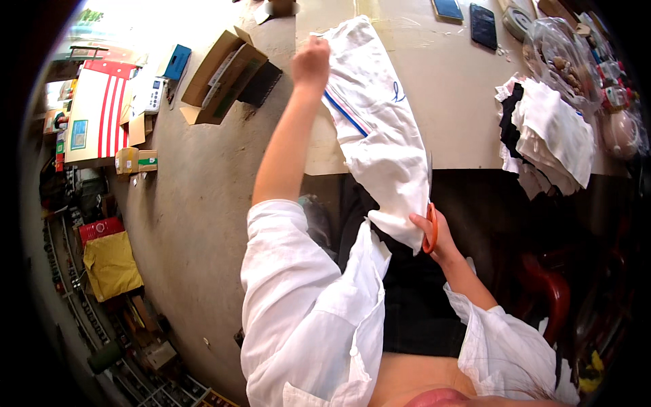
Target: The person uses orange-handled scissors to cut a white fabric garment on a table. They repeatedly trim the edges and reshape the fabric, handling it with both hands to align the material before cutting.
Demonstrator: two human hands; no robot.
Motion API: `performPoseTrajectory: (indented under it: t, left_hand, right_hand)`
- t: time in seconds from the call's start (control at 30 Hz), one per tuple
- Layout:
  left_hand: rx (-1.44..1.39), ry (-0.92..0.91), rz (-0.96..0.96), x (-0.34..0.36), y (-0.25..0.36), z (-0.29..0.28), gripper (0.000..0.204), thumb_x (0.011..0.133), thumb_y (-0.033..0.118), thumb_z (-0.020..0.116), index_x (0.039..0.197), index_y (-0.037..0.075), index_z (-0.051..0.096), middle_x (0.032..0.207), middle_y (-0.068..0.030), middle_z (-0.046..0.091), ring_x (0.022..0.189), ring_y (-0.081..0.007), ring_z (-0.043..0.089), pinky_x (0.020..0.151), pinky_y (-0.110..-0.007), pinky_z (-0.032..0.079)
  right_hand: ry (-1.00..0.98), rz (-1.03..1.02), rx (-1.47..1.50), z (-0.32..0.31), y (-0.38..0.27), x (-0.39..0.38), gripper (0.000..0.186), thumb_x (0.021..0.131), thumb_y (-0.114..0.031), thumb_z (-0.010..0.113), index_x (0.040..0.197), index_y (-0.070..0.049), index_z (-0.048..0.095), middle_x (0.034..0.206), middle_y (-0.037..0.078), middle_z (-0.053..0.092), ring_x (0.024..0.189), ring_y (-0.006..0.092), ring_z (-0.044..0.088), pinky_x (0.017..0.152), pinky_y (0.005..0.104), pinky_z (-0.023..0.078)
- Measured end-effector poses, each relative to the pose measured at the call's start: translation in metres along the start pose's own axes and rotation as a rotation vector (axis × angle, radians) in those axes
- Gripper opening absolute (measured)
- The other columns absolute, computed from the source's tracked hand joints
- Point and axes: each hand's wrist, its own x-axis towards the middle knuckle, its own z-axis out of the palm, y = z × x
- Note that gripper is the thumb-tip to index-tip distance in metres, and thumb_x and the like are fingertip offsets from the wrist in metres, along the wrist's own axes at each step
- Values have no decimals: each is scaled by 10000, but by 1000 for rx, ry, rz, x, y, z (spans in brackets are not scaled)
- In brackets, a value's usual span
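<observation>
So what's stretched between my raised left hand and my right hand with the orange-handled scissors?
Head view: the white cloth garment with blue-red stripe spans left hand to right hand.

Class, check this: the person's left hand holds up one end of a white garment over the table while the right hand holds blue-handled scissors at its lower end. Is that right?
Not quite: in the head view the scissors in the right hand have orange handles, not blue. The rest stands: the left hand holds up the white garment over the table.

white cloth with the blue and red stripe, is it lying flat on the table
No, the white striped cloth is held stretched between the left hand and right hand.

two phones [483,26], one white garment [380,129], one scissors [430,228]
</observation>
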Motion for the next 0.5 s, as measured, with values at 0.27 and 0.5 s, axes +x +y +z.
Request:
performPoseTrajectory:
  t: [0.27, 0.5]
  left_hand:
    - [-369, 260, 23, -29, 9, 24, 171, 760, 96, 598, 931, 93, 608, 925, -62, 600, 895, -266, 565, 746, -349, 477]
    - [-606, 220, -422, -14, 4, 23, 134, 809, 120, 604, 929, 65, 624, 790, -159, 622, 742, -351, 599, 638, -410, 475]
  right_hand:
    - [-78, -47, 49, 7, -7, -5, 488, 824, -126, 621, 1243, 45, 437, 1146, 105, 560, 1031, 176, 544, 917, 303, 416]
    - [-60, -62, 61, 8, -8, -4, 491, 823, -143, 638, 1236, 39, 445, 1141, 94, 561, 1025, 164, 542, 918, 295, 411]
